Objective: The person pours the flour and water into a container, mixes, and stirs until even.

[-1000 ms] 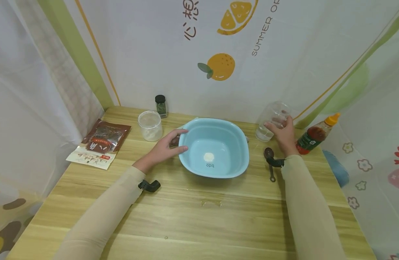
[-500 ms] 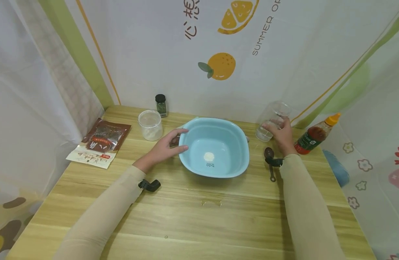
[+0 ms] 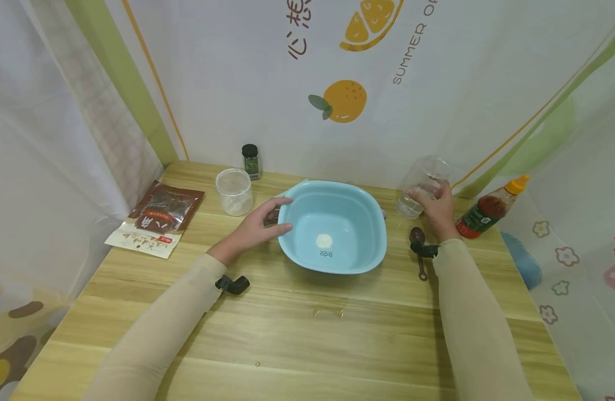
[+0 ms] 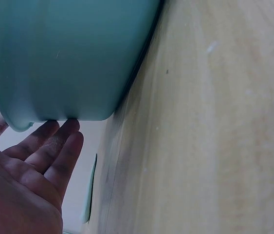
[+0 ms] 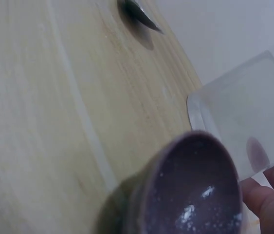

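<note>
Clear cup [image 3: 416, 181] appears to stand on the bench [image 3: 297, 334], right of the blue basin [image 3: 364, 239] and apart from it. Your right hand [image 3: 439, 214] is the nearer one: its grip wraps the cup's side, thumb opposite fingers. The cup's long axis runs upward from the bench, mouth up. Your left hand [image 3: 254, 228] pinches the basin's left rim, thumb over the edge, some fingertips against the outer wall.

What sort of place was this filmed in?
Probably a makeshift food-preparation corner, though I can't see the wider room. Printed hangings stand behind and on both sides of a wood-grain table, which holds a light-blue basin and a bottle of red sauce.
</note>
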Demonstrator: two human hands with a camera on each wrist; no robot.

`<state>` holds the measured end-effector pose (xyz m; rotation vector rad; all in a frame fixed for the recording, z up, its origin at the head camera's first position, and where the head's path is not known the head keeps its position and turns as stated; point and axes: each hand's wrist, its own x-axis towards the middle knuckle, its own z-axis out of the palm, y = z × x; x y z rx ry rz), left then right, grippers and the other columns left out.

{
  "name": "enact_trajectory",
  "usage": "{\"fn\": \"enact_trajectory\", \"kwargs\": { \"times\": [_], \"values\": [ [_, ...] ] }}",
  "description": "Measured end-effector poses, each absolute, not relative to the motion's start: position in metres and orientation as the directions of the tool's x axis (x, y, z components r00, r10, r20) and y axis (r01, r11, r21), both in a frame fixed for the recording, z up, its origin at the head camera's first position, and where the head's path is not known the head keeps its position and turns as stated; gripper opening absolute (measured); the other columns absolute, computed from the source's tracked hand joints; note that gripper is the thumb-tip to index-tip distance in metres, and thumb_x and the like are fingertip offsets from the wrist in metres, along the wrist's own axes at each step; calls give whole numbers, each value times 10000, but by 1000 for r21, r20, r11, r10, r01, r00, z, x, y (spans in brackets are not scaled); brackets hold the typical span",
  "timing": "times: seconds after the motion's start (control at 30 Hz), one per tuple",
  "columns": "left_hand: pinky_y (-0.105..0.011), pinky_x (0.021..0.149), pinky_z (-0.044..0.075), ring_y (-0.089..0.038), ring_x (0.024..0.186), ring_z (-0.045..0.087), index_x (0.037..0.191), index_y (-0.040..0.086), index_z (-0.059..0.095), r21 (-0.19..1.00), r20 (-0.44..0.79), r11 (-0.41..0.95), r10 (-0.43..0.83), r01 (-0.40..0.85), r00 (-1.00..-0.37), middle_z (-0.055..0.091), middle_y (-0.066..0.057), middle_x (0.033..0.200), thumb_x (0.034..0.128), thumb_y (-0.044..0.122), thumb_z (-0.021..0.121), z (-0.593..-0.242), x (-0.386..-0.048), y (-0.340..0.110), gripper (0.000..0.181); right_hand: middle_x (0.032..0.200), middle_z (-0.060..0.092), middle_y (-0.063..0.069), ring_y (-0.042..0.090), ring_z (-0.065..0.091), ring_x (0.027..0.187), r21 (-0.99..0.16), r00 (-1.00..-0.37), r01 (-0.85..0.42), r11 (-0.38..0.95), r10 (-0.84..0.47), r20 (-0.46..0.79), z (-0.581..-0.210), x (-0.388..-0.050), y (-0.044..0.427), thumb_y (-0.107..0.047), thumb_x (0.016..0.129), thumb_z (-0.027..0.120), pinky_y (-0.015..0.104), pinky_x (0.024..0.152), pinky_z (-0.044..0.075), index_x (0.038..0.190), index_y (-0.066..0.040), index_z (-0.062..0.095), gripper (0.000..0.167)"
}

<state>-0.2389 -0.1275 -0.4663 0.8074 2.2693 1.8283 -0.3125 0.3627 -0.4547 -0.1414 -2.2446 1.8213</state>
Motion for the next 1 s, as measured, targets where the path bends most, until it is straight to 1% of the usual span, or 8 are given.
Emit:
{"fn": "enact_trajectory", "kwargs": {
  "times": [0.23, 0.33, 0.43, 0.5, 0.63, 0.73, 0.87, 1.0],
  "values": [
    [-526, 1158, 556, -430, 1398, 641, 1639, 14, 467, 933, 233, 139, 467, 331, -853, 574, -258, 1583, 1050, 57, 753, -468, -241, -127, 656, 1512, 639, 195, 158, 598, 1266, -975, -962, -72, 209, 244, 123, -453, -309, 362, -210, 945, 924, 287, 1048, 494, 1606, -185, 475, 799],
    [-539, 1162, 551, -434, 1399, 640, 1640, 14, 467, 934, 227, 144, 467, 327, -855, 578, -262, 1578, 1052, 57, 752, -468, -241, -128, 655, 1511, 633, 203, 197, 578, 1314, -973, -959, -92, 209, 246, 143, -452, -307, 362, -213, 947, 921, 319, 1078, 481, 1595, -157, 479, 787],
    [-542, 1160, 551, -437, 1400, 639, 1642, 12, 463, 934, 225, 145, 468, 326, -854, 579, -269, 1577, 1052, 54, 750, -468, -240, -128, 658, 1522, 622, 225, 186, 558, 1337, -965, -955, -113, 237, 243, 171, -448, -304, 360, -232, 950, 918, 288, 1066, 475, 1564, -110, 483, 762],
    [-543, 1156, 554, -442, 1400, 638, 1642, 7, 460, 933, 230, 141, 469, 330, -853, 575, -276, 1580, 1052, 52, 749, -468, -240, -128, 659, 1522, 622, 235, 172, 569, 1304, -966, -953, -127, 226, 243, 182, -446, -303, 358, -224, 941, 927, 260, 1020, 485, 1527, -78, 494, 743],
    [-544, 1148, 560, -449, 1394, 641, 1640, -1, 461, 932, 237, 137, 468, 335, -851, 578, -278, 1577, 1051, 52, 748, -468, -240, -128, 657, 1466, 672, 192, 139, 601, 1235, -964, -946, -176, 197, 238, 221, -439, -300, 352, -179, 913, 950, 215, 958, 507, 1480, -147, 558, 690],
    [-554, 1150, 557, -455, 1397, 638, 1638, -5, 461, 933, 238, 134, 467, 334, -852, 578, -279, 1580, 1051, 52, 746, -468, -239, -128, 655, 1403, 698, 179, 201, 627, 1249, -959, -940, -233, 162, 214, 264, -432, -298, 346, -99, 896, 949, 203, 956, 528, 1491, -203, 589, 703],
    [-544, 1148, 560, -443, 1400, 638, 1642, 4, 460, 933, 237, 138, 464, 334, -854, 576, -269, 1586, 1052, 57, 747, -469, -239, -128, 659, 1382, 684, 165, 293, 613, 1313, -946, -939, -286, 154, 150, 308, -422, -294, 339, -37, 900, 929, 210, 963, 552, 1542, -138, 564, 746],
    [-527, 1145, 565, -425, 1397, 644, 1645, 17, 460, 934, 231, 141, 463, 328, -856, 585, -255, 1581, 1052, 67, 753, -469, -240, -128, 663, 1425, 669, 133, 267, 605, 1337, -929, -940, -288, 233, 114, 320, -414, -289, 333, -75, 914, 932, 228, 983, 548, 1553, -163, 556, 747]
  ]
}}
